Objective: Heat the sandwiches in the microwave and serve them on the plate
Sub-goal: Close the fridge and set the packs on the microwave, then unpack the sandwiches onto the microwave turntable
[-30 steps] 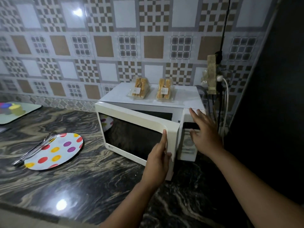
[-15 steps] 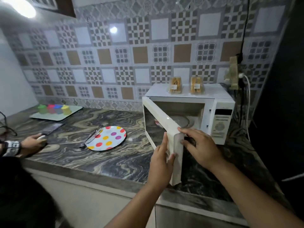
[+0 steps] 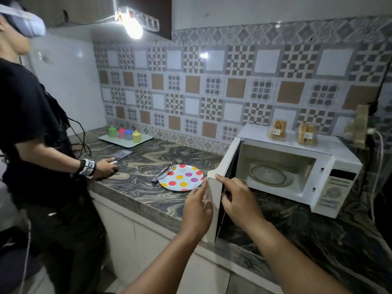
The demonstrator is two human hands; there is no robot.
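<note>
1. Both hands are on the free edge of the white microwave door [image 3: 214, 200], which stands wide open. The left hand [image 3: 196, 211] lays nearly straight fingers on its outer face; the right hand [image 3: 237, 200] curls its fingers round the edge from the inner side.
2. The two clear-wrapped sandwich packs [image 3: 276, 130] [image 3: 307, 133] stand upright on top of the white microwave oven [image 3: 297, 149], up and to the right, well beyond the fingertips. The right hand is nearer.
3. The glass turntable [image 3: 268, 174] lies just past the right fingers, inside the cavity.
4. The polka-dot round plate [image 3: 182, 177], with metal tongs [image 3: 164, 171] resting on its rim, lies left of the left fingers; the door stands between.
5. A second person [image 3: 42, 145] stands far left.
</note>
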